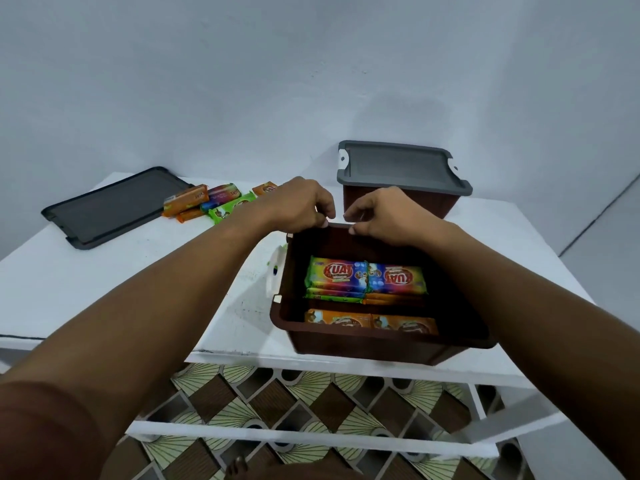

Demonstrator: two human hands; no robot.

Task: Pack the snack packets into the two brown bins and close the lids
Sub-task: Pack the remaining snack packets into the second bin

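The left hand [301, 202] and the right hand [388, 216] sit close together at the far rim of the near bin [381, 342]. Both have their fingers curled down over that edge with the tips on it, and they look to be gripping the rim; the thumbs are hidden. Neither hand holds a packet.

The near bin stands open, close to the front edge of the white table [104, 271]. Inside it the packed packets [363, 278] lie flat: bright multicoloured ones top a stack toward the back, and orange ones form a row along the front. The walls rise above them, so there seems to be room for more.

My reading is that packing of this bin is partway done and the hands are shifting or steadying it. A handful of loose packets [214, 200], orange, green and multicoloured, lies in a small heap at the back left of the table, just beside the flat lid [114, 206]. The next move calls for letting go of the rim and reaching left for those packets, then bringing the lid over and pressing it down squarely.

The wrappers look glossy and thin, so they will probably slide but stack neatly. Behind, the far bin [433, 206] already wears its grey lid [401, 168]
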